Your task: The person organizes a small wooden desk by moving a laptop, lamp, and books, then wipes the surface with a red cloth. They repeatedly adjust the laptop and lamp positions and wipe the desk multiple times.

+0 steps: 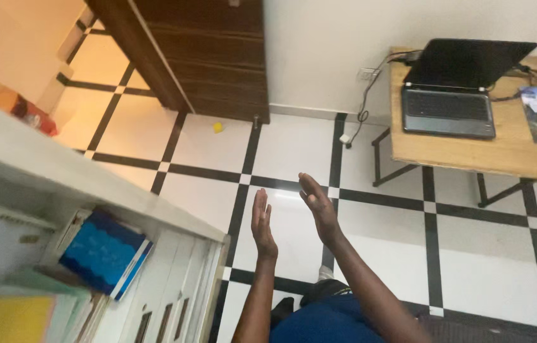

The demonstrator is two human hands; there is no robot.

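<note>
Our hands are released and hold nothing: left hand (262, 222) and right hand (318, 206) stand palm to palm, apart, fingers pointing away from us, above the white floor with black stripes (484, 254). Nearest, at left, lies a blue rectangular book (105, 253) in the white shelf (46, 168).

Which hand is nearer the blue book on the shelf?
Left. The left hand is raised over the floor, right of the blue book; the right hand is farther right.

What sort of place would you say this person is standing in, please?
Probably a room in a home used for study: an open laptop on a wooden desk, shelves with books, and a black-and-white tiled floor.
</note>
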